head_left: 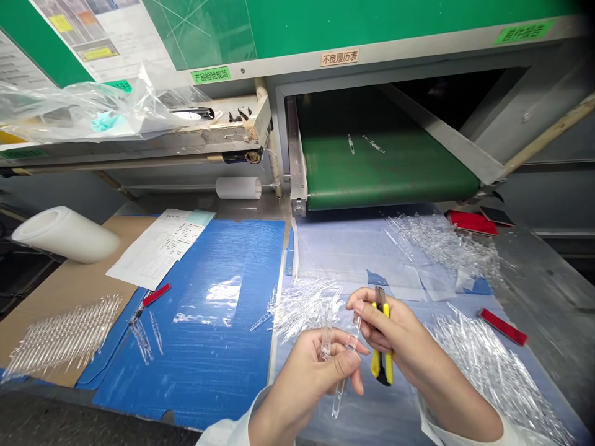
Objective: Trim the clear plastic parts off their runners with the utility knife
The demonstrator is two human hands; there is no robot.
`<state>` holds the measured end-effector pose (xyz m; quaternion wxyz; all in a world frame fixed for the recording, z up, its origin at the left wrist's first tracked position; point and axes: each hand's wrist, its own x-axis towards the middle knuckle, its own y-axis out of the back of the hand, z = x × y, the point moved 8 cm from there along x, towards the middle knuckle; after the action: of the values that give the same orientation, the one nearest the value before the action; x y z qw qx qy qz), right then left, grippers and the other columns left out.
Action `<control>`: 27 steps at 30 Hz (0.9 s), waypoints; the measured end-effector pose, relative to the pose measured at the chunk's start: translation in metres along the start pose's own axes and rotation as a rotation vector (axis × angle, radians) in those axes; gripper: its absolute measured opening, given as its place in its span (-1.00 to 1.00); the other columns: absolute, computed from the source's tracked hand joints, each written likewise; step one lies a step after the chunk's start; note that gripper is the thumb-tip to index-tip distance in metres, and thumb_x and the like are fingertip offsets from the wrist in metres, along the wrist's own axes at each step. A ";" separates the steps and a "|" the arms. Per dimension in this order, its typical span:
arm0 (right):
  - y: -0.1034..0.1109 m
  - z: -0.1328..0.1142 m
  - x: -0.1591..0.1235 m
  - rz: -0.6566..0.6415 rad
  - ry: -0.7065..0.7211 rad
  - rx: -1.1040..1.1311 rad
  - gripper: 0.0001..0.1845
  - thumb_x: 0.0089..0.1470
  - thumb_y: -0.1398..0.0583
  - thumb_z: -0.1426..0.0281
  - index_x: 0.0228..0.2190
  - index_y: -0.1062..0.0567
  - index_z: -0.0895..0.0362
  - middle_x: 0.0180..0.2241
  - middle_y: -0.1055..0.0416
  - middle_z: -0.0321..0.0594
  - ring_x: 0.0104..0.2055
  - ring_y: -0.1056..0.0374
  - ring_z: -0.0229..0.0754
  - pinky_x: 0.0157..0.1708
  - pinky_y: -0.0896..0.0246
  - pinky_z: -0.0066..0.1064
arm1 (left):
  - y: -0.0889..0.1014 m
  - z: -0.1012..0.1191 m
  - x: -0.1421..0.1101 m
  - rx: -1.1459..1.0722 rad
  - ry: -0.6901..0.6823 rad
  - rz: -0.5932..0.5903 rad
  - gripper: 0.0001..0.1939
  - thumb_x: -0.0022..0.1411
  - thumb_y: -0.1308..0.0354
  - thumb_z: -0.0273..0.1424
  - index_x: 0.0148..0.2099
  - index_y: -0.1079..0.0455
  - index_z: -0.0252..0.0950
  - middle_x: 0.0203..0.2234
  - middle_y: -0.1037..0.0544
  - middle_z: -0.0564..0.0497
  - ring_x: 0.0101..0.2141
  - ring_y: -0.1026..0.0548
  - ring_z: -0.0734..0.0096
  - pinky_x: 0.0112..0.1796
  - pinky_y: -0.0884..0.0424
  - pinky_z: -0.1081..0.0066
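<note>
Between my left thumb and fingers is a clear plastic piece (339, 396), long and narrow, slanting down past my left hand (320, 365). A second clear piece (326, 322) stands up from between the fingers of that same hand. My right hand (388, 322) pinches the upper end of the slanting piece. It also grips a yellow and black utility knife (382, 365), whose handle hangs below the palm. Just behind my left hand lies a loose pile of similar clear pieces (307, 303). A larger heap of them (493, 371) spreads beside my right forearm.
A green conveyor belt (372, 167) carries a few clear pieces. Another clear heap (441, 244) lies below it. To the left are a blue board (232, 371), papers (158, 254), a white foam roll (65, 235) and a bagged row of pieces (65, 334). Red strips (503, 327) lie about.
</note>
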<state>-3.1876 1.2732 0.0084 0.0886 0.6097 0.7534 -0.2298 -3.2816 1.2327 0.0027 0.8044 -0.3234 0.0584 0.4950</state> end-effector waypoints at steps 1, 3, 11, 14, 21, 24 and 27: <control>0.004 -0.002 0.000 0.024 0.017 0.016 -0.62 -0.05 -0.23 0.09 -0.46 -0.31 0.15 -0.71 -0.15 -0.48 -0.74 0.19 -0.50 -0.71 0.34 -0.56 | 0.005 0.000 0.001 -0.006 -0.017 0.023 -0.57 0.09 -0.20 -0.08 -0.23 -0.43 -0.39 -0.66 -0.45 0.06 -0.73 -0.04 0.69 -0.66 0.13 0.50; 0.018 -0.008 -0.001 0.138 0.094 0.021 -0.64 -0.07 -0.26 0.12 -0.47 -0.32 0.14 -0.68 -0.18 -0.46 -0.74 0.17 -0.50 -0.71 0.30 -0.55 | 0.024 0.004 0.004 -0.033 -0.100 0.180 -0.56 0.12 -0.16 -0.07 -0.20 -0.42 -0.38 -0.58 -0.47 0.05 -0.73 0.00 0.71 -0.65 0.13 0.50; 0.013 -0.006 -0.022 0.317 0.262 -0.422 -0.79 0.04 -0.15 0.23 -0.50 -0.34 0.10 -0.60 -0.30 -0.34 -0.60 -0.16 -0.30 -0.61 -0.06 -0.49 | 0.040 0.020 0.006 -0.102 -0.275 0.454 -0.62 0.08 -0.23 -0.13 -0.18 -0.37 -0.32 -0.39 -0.53 0.01 -0.72 0.03 0.75 -0.65 0.14 0.50; -0.015 0.007 -0.026 0.074 0.231 -0.492 -0.79 0.08 -0.11 0.20 -0.43 -0.31 0.08 -0.60 -0.23 -0.39 -0.58 -0.13 -0.30 -0.56 -0.03 -0.47 | 0.028 0.032 0.003 -0.110 -0.289 0.394 -0.66 0.11 -0.21 -0.15 -0.25 -0.36 -0.35 -0.54 -0.48 0.08 -0.73 0.04 0.74 -0.65 0.15 0.51; -0.013 -0.009 -0.033 -0.078 0.200 -0.512 -0.57 0.26 0.22 0.12 -0.42 -0.26 0.08 -0.55 -0.15 -0.36 -0.52 -0.06 -0.27 -0.51 0.03 -0.43 | 0.019 0.033 -0.002 -0.066 -0.155 0.226 -0.66 0.13 -0.19 -0.17 -0.24 -0.25 -0.34 -0.68 -0.49 0.08 -0.77 0.08 0.76 -0.68 0.20 0.53; -0.015 -0.021 -0.033 -0.093 0.271 -0.606 -0.59 0.25 0.14 0.15 -0.50 -0.26 0.09 -0.56 -0.14 -0.36 -0.51 -0.10 -0.28 -0.50 0.00 -0.43 | 0.016 0.032 -0.002 -0.063 -0.133 0.199 -0.68 0.14 -0.18 -0.17 -0.33 -0.20 -0.31 -0.69 -0.49 0.08 -0.78 0.09 0.76 -0.69 0.21 0.52; -0.015 -0.025 -0.031 -0.064 0.293 -0.653 -0.60 0.24 0.10 0.16 -0.52 -0.26 0.09 -0.59 -0.13 -0.37 -0.54 -0.10 -0.29 -0.53 0.00 -0.44 | 0.015 0.031 -0.002 -0.055 -0.121 0.193 -0.69 0.14 -0.17 -0.17 -0.36 -0.19 -0.30 -0.70 -0.47 0.09 -0.78 0.08 0.75 -0.69 0.21 0.53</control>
<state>-3.1911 1.2553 0.0462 0.1626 0.5519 0.8105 0.1101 -3.3023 1.2537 0.0210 0.7459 -0.3077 0.0273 0.5901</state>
